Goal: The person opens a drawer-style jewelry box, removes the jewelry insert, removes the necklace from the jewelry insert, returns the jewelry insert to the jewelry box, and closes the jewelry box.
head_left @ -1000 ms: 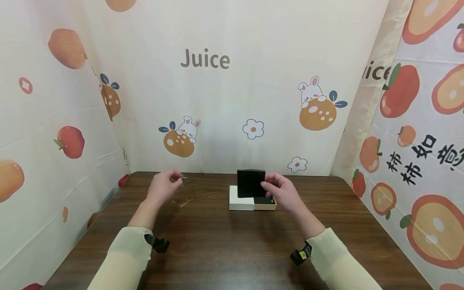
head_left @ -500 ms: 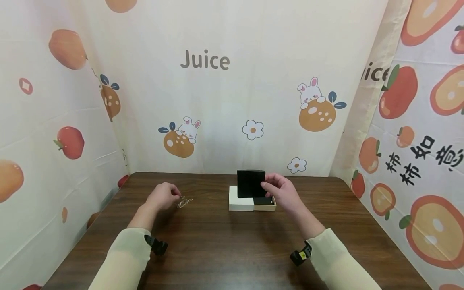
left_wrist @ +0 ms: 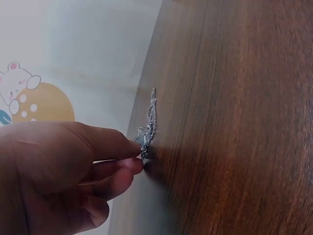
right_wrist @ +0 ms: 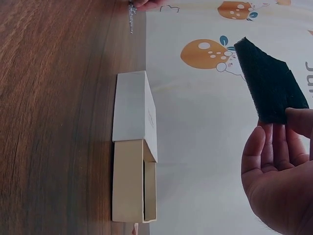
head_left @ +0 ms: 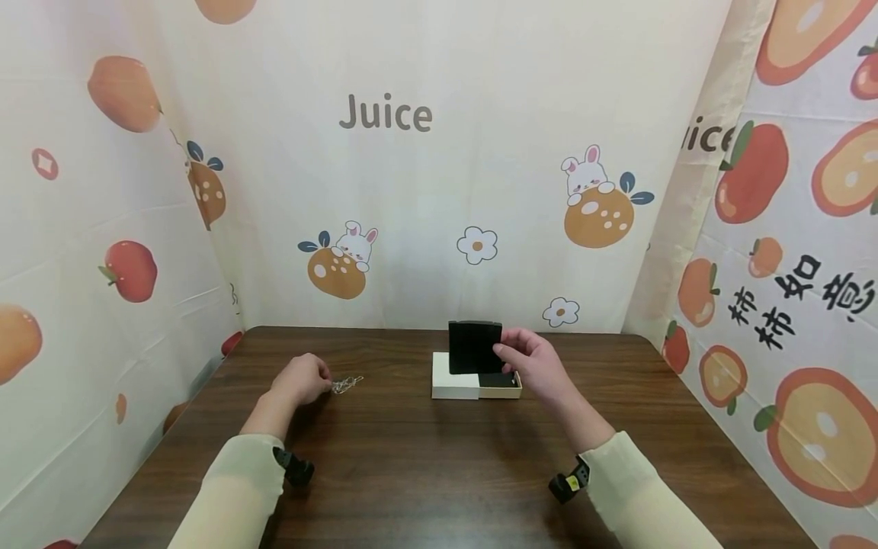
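Observation:
At the left of the table, my left hand (head_left: 303, 380) is low over the wood and pinches one end of a silver chain (head_left: 347, 383). In the left wrist view the chain (left_wrist: 151, 115) lies bunched on the tabletop, with a small part hidden by the thumb and fingertips. My right hand (head_left: 538, 366) holds a thin black foam pad (head_left: 475, 348) upright by its edge. In the right wrist view the pad (right_wrist: 269, 81) is between thumb and fingers, apart from the box below. That small box has a white sleeve (head_left: 455, 386) and a cream drawer (right_wrist: 129, 181) slid partly out.
A dark brown wooden table (head_left: 411, 465) spans the view. Behind it hangs a cream curtain (head_left: 411, 183) with fruit and rabbit prints. Inside the box's drawer something dark shows (head_left: 497, 379). A small ribbon tab (right_wrist: 135, 228) sticks out at the drawer's end.
My left hand has come down from above the table to its surface, and the chain now lies bunched at its fingertips. The right hand, black pad and box look unmoved.

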Motion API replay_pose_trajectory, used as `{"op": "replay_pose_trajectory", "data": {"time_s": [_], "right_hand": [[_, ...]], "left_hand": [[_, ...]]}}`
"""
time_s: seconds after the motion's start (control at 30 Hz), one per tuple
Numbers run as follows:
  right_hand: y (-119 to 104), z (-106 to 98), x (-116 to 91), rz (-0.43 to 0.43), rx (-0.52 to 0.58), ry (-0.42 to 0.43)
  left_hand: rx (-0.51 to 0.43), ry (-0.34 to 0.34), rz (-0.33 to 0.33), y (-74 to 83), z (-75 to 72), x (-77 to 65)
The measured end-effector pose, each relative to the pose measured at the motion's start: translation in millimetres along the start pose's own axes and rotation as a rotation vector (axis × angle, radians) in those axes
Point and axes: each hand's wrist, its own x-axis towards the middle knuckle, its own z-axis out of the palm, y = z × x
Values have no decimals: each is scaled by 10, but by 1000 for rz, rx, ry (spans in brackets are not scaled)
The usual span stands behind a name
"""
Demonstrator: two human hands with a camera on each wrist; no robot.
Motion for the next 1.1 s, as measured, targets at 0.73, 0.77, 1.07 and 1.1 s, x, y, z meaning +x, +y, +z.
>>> {"op": "replay_pose_trajectory", "data": {"time_s": [0.73,0.77,1.07,1.1], "right_hand": [[13,-80,47,26,31,4],[17,-82,49,29,31,5],[53,-95,43,37,21,12],[54,-91,42,39,19,12]], "left_hand": [[-20,94,387,646,488,121],[-27,80,391,683,523,119],[-52,4,454,1028,771,114],[-50,2,463,1060,797,120]]}}
